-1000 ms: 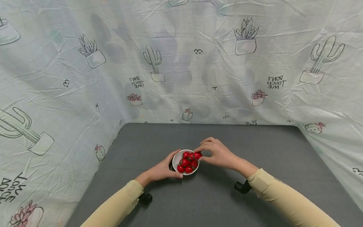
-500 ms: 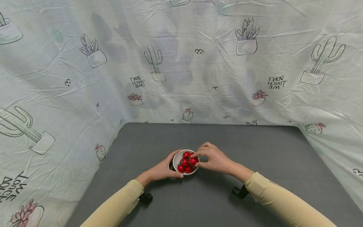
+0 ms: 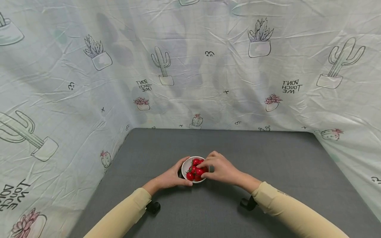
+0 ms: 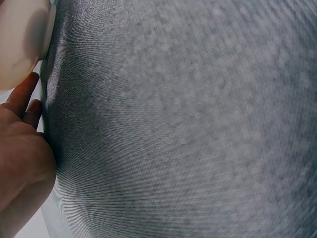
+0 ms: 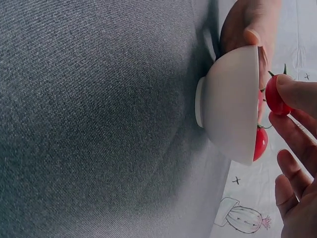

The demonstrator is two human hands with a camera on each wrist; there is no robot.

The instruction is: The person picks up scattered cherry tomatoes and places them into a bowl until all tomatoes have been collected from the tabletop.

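A small white bowl (image 3: pixel 186 166) stands on the dark grey table, with several red cherry tomatoes (image 3: pixel 190 176) inside it. My left hand (image 3: pixel 170 178) holds the bowl from the left, thumb at the near side and fingers around the far side. Between thumb and fingertips, my right hand (image 3: pixel 221 169) pinches one cherry tomato (image 5: pixel 276 95) with green sepals. That tomato is just over the rim in the right wrist view, above the others. Only part of the bowl (image 4: pixel 22 39) and of the left hand (image 4: pixel 22 148) shows in the left wrist view.
The grey cloth-covered table (image 3: pixel 154 142) reaches back to a pale curtain (image 3: pixel 190 66) printed with potted cacti. A black strap mount (image 3: pixel 153 207) sits at the left wrist, another black mount (image 3: pixel 248 203) at the right.
My right hand has moved left and toward me, carrying the pinched cherry tomato from the bowl's right rim to over its middle. My left hand stays on the bowl.
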